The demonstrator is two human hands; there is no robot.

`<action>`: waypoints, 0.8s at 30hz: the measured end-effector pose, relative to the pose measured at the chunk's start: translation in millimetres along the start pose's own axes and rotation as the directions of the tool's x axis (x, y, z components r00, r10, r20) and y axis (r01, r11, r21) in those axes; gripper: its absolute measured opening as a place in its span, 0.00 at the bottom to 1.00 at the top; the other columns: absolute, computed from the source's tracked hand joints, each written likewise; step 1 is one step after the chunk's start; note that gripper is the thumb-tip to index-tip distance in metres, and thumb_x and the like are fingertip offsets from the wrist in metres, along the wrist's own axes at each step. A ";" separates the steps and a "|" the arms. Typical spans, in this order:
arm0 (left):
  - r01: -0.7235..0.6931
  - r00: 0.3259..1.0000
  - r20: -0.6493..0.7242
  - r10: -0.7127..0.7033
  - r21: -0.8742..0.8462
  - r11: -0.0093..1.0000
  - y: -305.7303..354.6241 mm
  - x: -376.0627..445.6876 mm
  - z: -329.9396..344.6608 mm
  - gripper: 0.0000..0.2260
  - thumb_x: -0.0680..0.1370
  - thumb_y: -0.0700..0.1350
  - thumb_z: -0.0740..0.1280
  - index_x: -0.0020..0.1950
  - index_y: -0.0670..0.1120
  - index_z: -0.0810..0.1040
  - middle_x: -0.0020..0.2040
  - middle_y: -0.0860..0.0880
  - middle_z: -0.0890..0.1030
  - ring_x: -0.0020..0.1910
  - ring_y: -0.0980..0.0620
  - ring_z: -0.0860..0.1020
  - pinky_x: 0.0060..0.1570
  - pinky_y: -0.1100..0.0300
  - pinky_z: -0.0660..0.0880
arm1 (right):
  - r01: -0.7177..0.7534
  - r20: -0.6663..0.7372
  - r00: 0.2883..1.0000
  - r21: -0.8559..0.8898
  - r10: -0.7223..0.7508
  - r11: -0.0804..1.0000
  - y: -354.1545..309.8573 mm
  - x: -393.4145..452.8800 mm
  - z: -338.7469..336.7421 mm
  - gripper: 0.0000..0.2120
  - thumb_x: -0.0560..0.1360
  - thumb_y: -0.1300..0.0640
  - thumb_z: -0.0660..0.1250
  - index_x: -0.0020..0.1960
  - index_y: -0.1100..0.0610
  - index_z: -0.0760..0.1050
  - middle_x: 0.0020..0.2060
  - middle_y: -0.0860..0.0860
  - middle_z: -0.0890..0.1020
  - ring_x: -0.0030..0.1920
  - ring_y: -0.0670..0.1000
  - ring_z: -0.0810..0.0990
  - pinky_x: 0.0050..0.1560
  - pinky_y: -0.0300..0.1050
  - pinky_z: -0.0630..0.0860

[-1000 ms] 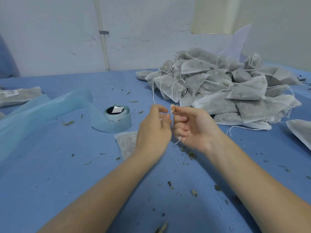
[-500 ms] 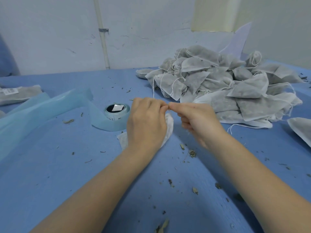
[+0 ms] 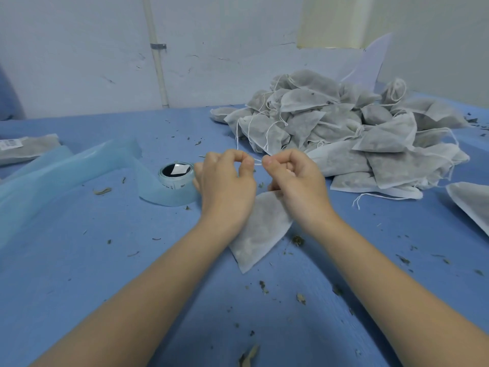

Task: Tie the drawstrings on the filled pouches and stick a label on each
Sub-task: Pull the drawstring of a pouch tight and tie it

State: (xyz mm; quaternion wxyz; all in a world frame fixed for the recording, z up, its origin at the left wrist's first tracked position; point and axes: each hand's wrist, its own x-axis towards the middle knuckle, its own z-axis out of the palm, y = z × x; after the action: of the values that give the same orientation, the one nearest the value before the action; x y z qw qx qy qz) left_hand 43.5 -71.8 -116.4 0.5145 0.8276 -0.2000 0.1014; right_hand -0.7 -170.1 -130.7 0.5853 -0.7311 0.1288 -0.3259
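A filled white pouch (image 3: 260,231) lies flat on the blue table (image 3: 105,260) beneath my two hands. My left hand (image 3: 227,181) and my right hand (image 3: 293,178) are held close together above its top end. Each pinches an end of the thin white drawstring (image 3: 258,162), which runs taut between thumb and fingertips. The pouch's neck is hidden behind my hands. A roll of labels (image 3: 176,178) on pale blue backing stands just left of my left hand.
A big pile of filled pouches (image 3: 344,133) with loose strings covers the far right. Another pouch (image 3: 473,205) sits at the right edge. A labelled pouch (image 3: 26,148) lies far left beside the loose blue backing strip (image 3: 60,170). Dried herb crumbs dot the cloth.
My hands have drawn slightly apart, pulling the string tight between them. The pouch has come into view below my hands, lying further toward me than before.
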 end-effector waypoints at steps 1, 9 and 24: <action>0.008 1.000 -0.029 -0.007 0.013 1.000 -0.1 2.1 -0.9 0.08 0.80 0.47 0.60 0.53 0.48 0.77 0.52 0.50 0.69 0.63 0.46 0.64 0.66 0.51 0.59 | 0.007 -0.006 1.000 -0.015 -0.007 1.000 -0.5 0.4 -1.4 0.09 0.75 0.53 0.70 0.37 0.47 0.75 0.24 0.37 0.74 0.32 0.44 0.74 0.48 0.55 0.76; -0.031 0.998 -0.052 0.029 -0.050 0.998 -4.5 1.6 -3.2 0.03 0.79 0.48 0.63 0.50 0.51 0.75 0.51 0.50 0.68 0.60 0.47 0.66 0.61 0.57 0.61 | 0.012 -0.069 0.998 0.064 -0.007 0.998 -0.7 4.0 -7.3 0.08 0.71 0.54 0.74 0.35 0.46 0.83 0.21 0.41 0.69 0.25 0.43 0.66 0.33 0.42 0.67; 0.629 0.777 0.569 -0.270 -0.689 0.359 -10.4 -2.4 10.5 0.11 0.80 0.46 0.62 0.57 0.42 0.77 0.51 0.43 0.84 0.48 0.47 0.83 0.47 0.48 0.80 | -0.053 -0.087 0.993 0.241 0.076 0.969 0.7 14.2 -23.2 0.04 0.75 0.58 0.70 0.42 0.52 0.81 0.27 0.40 0.77 0.30 0.40 0.75 0.38 0.35 0.73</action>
State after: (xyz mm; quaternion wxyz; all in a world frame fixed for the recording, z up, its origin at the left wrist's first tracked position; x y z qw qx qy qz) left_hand 45.5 -76.6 -130.4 0.8128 0.4866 -0.0731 -0.3118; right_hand -4.4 -196.3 -124.3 0.6725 -0.6345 0.1404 -0.3542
